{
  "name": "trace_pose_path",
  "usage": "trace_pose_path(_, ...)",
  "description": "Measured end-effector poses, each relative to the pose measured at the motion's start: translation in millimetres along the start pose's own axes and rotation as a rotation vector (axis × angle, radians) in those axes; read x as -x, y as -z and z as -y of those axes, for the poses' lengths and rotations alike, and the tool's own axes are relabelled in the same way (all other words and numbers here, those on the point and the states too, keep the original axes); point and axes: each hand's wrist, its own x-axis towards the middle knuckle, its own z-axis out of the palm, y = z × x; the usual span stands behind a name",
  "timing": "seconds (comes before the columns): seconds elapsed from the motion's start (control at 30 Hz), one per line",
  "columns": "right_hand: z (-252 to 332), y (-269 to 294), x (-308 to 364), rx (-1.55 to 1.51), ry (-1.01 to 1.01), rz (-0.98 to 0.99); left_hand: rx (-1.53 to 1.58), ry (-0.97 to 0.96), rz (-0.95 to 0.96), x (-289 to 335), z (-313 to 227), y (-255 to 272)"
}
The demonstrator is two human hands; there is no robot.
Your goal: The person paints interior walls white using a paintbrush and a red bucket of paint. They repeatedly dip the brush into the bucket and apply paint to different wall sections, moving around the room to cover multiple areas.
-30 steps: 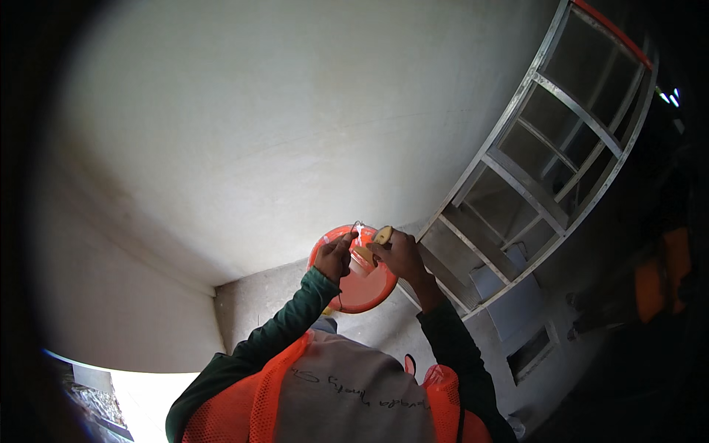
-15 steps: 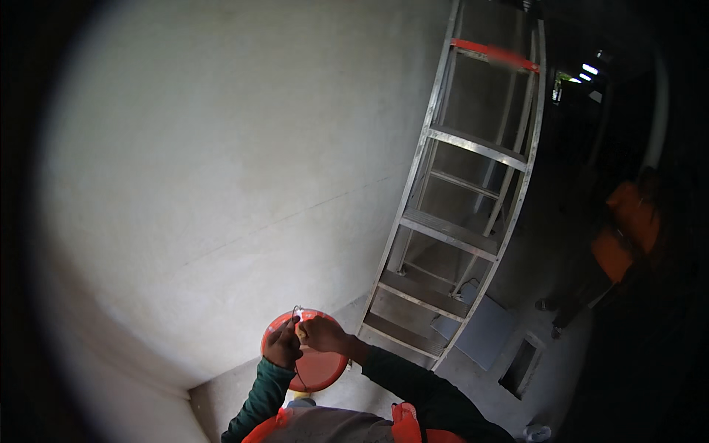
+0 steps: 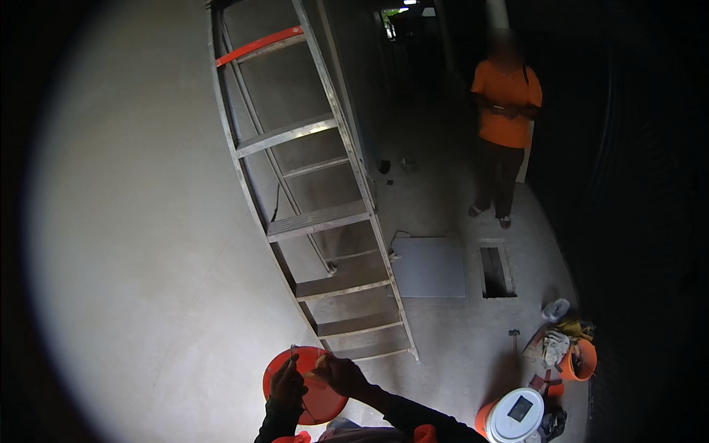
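Note:
My left hand is closed round a thin dark wire, whose tip sticks up above the fingers. What looks like its tail hangs below the hand. Close by on the right, my right hand is closed, its fingertips pinched near a small tan spot; whether that is a held piece or a fingertip I cannot make out. Both hands are over a round red bucket or basin, which stands on the floor beneath them.
A metal stepladder with a red top step stands ahead by the pale wall. A grey panel lies beside a rectangular floor opening. A person in orange stands beyond. Right: white-lidded bucket, orange bucket, hammer.
My view has swung right, bringing the standing person, floor opening and right-hand buckets further in. My hands stay together over the red container, the wire still in the left.

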Motion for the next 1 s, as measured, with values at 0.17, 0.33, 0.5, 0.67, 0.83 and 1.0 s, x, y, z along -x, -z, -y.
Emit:
trace_pose_path(0.17,-9,121,67,-0.224,-0.363,-0.596,-0.082,-0.046,0.253,-3,-6,-106)
trace_pose_path(0.33,-26,219,129,-0.780,-0.419,-1.075,0.065,0.078,0.545,-24,6,-201)
trace_pose_path(0.5,-57,275,177,-1.031,-0.432,-1.455,0.086,0.222,0.766,-60,31,-303)
trace_pose_path(0.67,-103,321,193,-1.106,-0.260,-1.636,-0.011,0.328,0.884,-105,60,-397)
trace_pose_path(0.83,-169,390,160,-1.145,-0.036,-1.487,-0.022,0.371,0.959,-175,73,-477)
trace_pose_path(1.0,-245,470,102,-0.101,-0.410,-1.173,0.148,0.567,0.868,-258,66,-540)
